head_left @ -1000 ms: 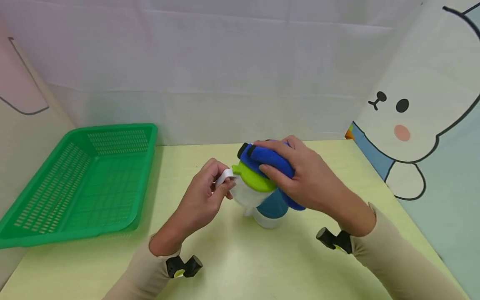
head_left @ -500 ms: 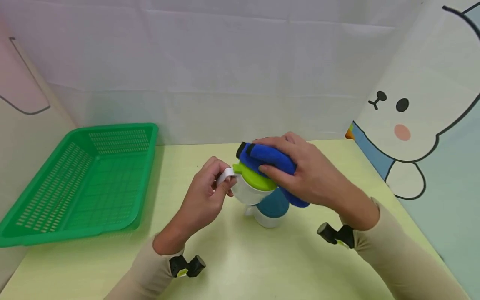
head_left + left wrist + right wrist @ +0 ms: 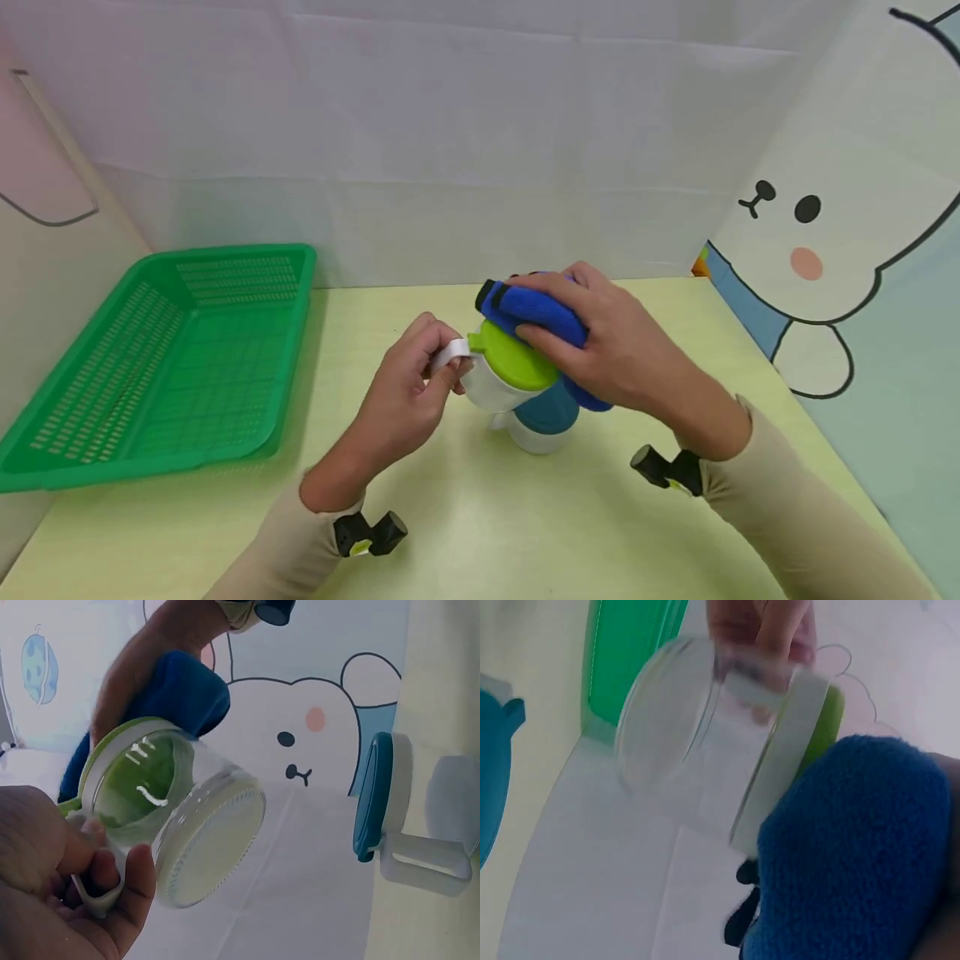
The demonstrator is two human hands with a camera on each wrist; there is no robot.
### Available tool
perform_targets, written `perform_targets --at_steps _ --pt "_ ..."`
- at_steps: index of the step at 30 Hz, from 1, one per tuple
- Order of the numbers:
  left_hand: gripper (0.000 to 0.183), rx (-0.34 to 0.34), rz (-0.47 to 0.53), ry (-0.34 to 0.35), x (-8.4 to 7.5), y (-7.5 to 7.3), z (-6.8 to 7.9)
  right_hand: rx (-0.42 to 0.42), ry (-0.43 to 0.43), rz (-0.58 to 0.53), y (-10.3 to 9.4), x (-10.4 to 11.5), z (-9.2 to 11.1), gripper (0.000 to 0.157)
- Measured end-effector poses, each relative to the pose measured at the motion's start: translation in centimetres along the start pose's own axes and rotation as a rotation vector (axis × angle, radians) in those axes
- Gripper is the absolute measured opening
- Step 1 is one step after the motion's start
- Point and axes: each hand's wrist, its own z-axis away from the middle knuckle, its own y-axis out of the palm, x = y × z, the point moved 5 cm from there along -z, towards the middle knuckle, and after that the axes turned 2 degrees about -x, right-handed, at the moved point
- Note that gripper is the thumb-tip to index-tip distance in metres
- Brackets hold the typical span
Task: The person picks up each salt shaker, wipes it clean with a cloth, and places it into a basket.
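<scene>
Head view: your left hand (image 3: 405, 392) grips the jar (image 3: 491, 387) by its handle (image 3: 450, 352), your right hand (image 3: 618, 342) clasps cloth (image 3: 543, 315) at its lid (image 3: 521, 364); likely wiping, next needing steadiness.

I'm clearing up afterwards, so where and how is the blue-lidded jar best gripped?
Probably by its white handle, coming in level from the person's left: the blue-lidded jar stands upright on the table and the handle juts out that way. The green-lidded jar is held higher, so reaching from overhead looks awkward.
</scene>
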Motion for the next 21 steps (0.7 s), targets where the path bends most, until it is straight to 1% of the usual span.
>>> perform_targets --at_steps 3,5,6,7,9,12,15,16,18,21 --pt "0.013 -0.07 -0.005 -0.018 0.4 -0.2 -0.1 0.036 -0.032 -0.026 0.8 1.1 0.7 0.046" --pt "0.015 -0.111 -0.009 -0.023 0.5 -0.7 0.0 0.052 -0.029 -0.02 0.8 1.0 1.1 0.046" --pt "0.015 -0.116 -0.006 -0.024 0.5 -0.9 0.0 0.048 -0.017 -0.009 0.7 0.7 1.1 0.045" --pt "0.016 -0.111 -0.006 -0.025 0.5 -1.0 0.0 0.036 -0.002 0.008 0.5 0.4 1.0 0.045" --pt "0.016 -0.08 0.001 -0.026 0.3 -0.8 0.0 -0.002 0.018 0.034 0.2 -0.2 0.5 0.044" --pt "0.014 -0.055 0.004 -0.03 0.2 -0.5 -0.1 -0.04 -0.001 0.04 0.3 0.2 0.2 0.043" --pt "0.014 -0.078 0.008 -0.032 0.2 -0.5 -0.1 -0.029 -0.051 0.021 0.9 1.4 0.9 0.044" --pt "0.014 -0.088 0.008 -0.033 0.1 -0.7 -0.1 -0.024 -0.055 0.019 0.9 1.4 1.1 0.044" --pt "0.015 -0.092 0.01 -0.035 0.0 -1.0 0.0 -0.027 -0.037 0.027 0.7 1.0 1.2 0.044" --pt "0.015 -0.071 0.01 -0.036 0.0 -1.0 0.1 -0.052 0.017 0.05 0.3 -0.1 0.4 0.041"
